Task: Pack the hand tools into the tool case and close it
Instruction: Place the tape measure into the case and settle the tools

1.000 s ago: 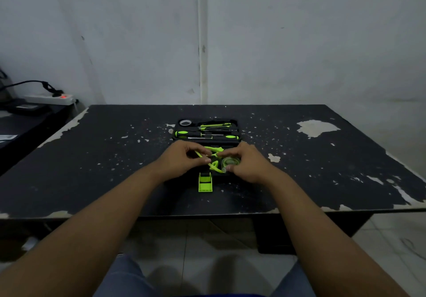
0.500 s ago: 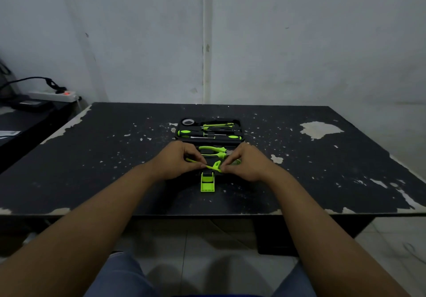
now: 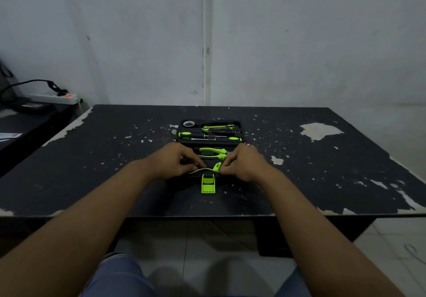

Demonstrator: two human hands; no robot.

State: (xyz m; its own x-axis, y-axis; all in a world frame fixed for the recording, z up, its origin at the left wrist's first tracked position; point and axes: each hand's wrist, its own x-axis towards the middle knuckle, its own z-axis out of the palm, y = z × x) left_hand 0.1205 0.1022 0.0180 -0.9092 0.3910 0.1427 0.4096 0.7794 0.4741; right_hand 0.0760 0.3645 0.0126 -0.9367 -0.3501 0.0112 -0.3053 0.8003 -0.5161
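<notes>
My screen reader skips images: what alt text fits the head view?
A left hand and right hand pinch a thin lime-green tool over the open black tool case on a worn dark table. Pliers and screwdrivers lie inside.

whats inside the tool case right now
Far half of the tool case: a tape roll, two green-handled screwdrivers and a smaller green tool. Near half: pliers. The left hand and right hand, pinching a green strip, cover the rest.
</notes>
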